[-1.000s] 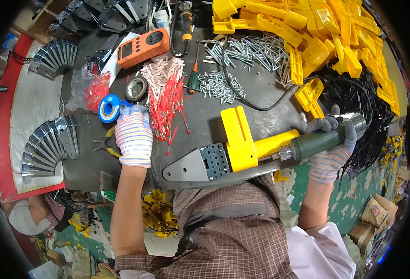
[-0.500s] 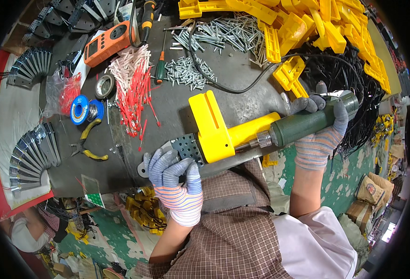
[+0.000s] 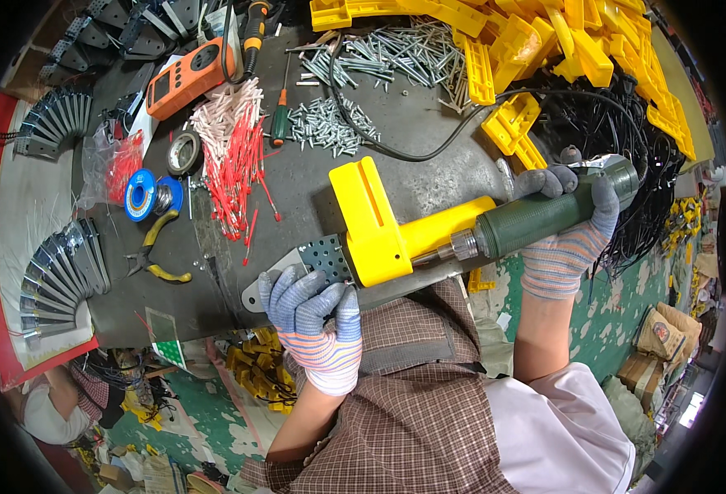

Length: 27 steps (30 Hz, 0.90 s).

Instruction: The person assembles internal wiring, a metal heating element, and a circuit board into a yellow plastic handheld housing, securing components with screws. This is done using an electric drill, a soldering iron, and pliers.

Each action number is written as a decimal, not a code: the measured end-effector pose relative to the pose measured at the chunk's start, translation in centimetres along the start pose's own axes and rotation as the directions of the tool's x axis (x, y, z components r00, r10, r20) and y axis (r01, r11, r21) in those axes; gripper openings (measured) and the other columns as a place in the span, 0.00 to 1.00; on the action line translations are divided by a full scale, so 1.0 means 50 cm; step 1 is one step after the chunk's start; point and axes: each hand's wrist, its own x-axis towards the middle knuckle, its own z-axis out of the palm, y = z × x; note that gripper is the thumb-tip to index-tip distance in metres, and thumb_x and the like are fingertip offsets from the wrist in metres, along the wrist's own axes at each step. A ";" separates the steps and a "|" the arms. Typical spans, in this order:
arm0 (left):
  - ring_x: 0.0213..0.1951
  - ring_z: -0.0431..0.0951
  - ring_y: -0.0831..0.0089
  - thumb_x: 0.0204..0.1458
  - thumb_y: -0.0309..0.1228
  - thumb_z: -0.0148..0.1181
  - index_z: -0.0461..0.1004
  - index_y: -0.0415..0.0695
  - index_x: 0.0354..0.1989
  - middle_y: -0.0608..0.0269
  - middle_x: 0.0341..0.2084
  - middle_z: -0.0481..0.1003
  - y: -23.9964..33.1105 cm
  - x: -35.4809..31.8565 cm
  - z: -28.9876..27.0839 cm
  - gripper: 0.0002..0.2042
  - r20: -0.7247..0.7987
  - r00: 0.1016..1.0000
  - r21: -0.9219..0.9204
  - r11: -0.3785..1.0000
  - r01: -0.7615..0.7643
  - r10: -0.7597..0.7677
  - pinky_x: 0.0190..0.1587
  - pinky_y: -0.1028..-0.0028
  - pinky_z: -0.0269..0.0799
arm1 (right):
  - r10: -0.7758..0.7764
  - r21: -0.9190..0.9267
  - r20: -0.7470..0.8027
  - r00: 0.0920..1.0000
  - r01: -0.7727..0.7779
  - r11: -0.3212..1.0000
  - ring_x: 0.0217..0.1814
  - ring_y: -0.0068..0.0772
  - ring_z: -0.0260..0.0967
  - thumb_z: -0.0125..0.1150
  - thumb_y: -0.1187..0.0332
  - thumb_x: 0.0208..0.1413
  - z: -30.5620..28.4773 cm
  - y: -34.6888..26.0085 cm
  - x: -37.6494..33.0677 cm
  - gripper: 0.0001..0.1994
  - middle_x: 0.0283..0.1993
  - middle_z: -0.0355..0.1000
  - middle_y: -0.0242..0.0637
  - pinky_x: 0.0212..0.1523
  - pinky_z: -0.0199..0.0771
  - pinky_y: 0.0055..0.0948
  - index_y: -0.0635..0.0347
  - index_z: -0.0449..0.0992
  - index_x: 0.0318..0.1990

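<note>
In my right hand (image 3: 573, 222), gloved and wrapped round it, lies a dark green electric screwdriver (image 3: 515, 224), tilted across the bench edge. Its bit meets the lower side of a yellow plastic handle part (image 3: 368, 216); the very tip is hidden. My left hand (image 3: 313, 317), also gloved, grips the perforated metal plate (image 3: 324, 259) fixed against the left side of the yellow part. Fingers cover the plate's near edge, and a light metal tab (image 3: 253, 295) sticks out beyond them. A black cord (image 3: 429, 156) runs over the bench behind the screwdriver.
Piled screws (image 3: 330, 128) lie behind my hands, with yellow parts (image 3: 527, 49) and black cables (image 3: 626, 123) at the far right. To the left are red-tipped wires (image 3: 235, 181), pliers (image 3: 153, 251), a solder spool (image 3: 153, 196), an orange meter (image 3: 188, 81) and fanned metal plates (image 3: 58, 276).
The yellow part, the plate and my left hand have shifted very slightly left with the screwdriver's front end. Both holds are the same.
</note>
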 end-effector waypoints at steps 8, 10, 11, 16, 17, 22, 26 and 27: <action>0.48 0.71 0.59 0.43 0.28 0.68 0.71 0.50 0.32 0.66 0.36 0.73 -0.005 0.003 0.004 0.11 -0.003 1.000 -0.009 1.000 -0.018 0.018 0.60 0.49 0.57 | -0.007 0.011 -0.008 1.000 0.007 1.000 0.28 0.26 0.58 0.65 0.66 0.47 0.005 0.004 -0.002 0.21 0.27 0.62 0.31 0.42 0.68 0.32 0.68 0.67 0.46; 0.47 0.72 0.59 0.42 0.28 0.68 0.71 0.50 0.31 0.66 0.36 0.73 -0.006 0.003 0.004 0.11 -0.013 1.000 -0.028 1.000 -0.015 0.014 0.59 0.50 0.58 | -0.002 0.025 -0.001 1.000 0.002 1.000 0.28 0.27 0.59 0.65 0.66 0.47 0.005 0.006 -0.002 0.21 0.27 0.61 0.31 0.43 0.68 0.33 0.68 0.67 0.46; 0.47 0.72 0.59 0.42 0.28 0.68 0.71 0.50 0.31 0.66 0.36 0.73 -0.006 0.003 0.004 0.11 -0.013 1.000 -0.028 1.000 -0.014 0.013 0.59 0.50 0.58 | -0.001 0.024 -0.001 1.000 0.001 1.000 0.28 0.27 0.59 0.65 0.66 0.47 0.005 0.006 -0.002 0.21 0.27 0.61 0.31 0.43 0.68 0.33 0.68 0.67 0.46; 0.46 0.72 0.59 0.42 0.28 0.69 0.72 0.50 0.31 0.66 0.35 0.74 -0.005 0.006 0.005 0.11 -0.005 1.000 -0.023 0.999 -0.023 0.023 0.58 0.52 0.60 | -0.019 0.006 -0.034 0.999 0.020 1.000 0.28 0.27 0.60 0.65 0.65 0.47 -0.001 0.006 0.000 0.22 0.27 0.62 0.30 0.43 0.68 0.34 0.68 0.67 0.47; 0.46 0.72 0.59 0.42 0.28 0.69 0.72 0.50 0.31 0.66 0.35 0.74 -0.005 0.007 0.004 0.11 -0.006 1.000 -0.024 0.999 -0.023 0.023 0.58 0.52 0.60 | -0.019 0.005 -0.034 0.999 0.020 1.000 0.28 0.27 0.60 0.65 0.65 0.47 -0.001 0.006 0.000 0.22 0.27 0.62 0.30 0.43 0.68 0.34 0.68 0.67 0.47; 0.45 0.73 0.59 0.47 0.32 0.65 0.74 0.50 0.35 0.64 0.35 0.74 -0.004 0.014 0.002 0.08 0.001 1.000 -0.006 1.000 -0.004 0.004 0.57 0.55 0.61 | -0.021 0.007 -0.041 0.999 0.022 1.000 0.28 0.27 0.60 0.65 0.65 0.47 0.005 0.010 0.003 0.22 0.26 0.62 0.31 0.42 0.68 0.34 0.68 0.67 0.47; 0.46 0.73 0.56 0.47 0.28 0.63 0.75 0.46 0.35 0.59 0.37 0.75 -0.002 0.018 -0.005 0.07 0.045 0.998 0.000 0.999 -0.037 0.037 0.57 0.54 0.62 | -0.022 0.016 -0.049 0.999 0.022 1.000 0.28 0.27 0.60 0.66 0.66 0.47 0.003 0.011 0.004 0.21 0.26 0.62 0.31 0.41 0.68 0.33 0.68 0.68 0.46; 0.46 0.72 0.56 0.47 0.28 0.63 0.75 0.46 0.35 0.60 0.37 0.75 -0.002 0.018 -0.005 0.07 0.041 0.998 0.007 0.999 -0.041 0.040 0.57 0.55 0.62 | -0.030 0.005 -0.056 0.998 0.030 1.000 0.28 0.27 0.60 0.66 0.66 0.47 0.004 0.012 0.003 0.21 0.26 0.62 0.31 0.41 0.68 0.33 0.67 0.68 0.46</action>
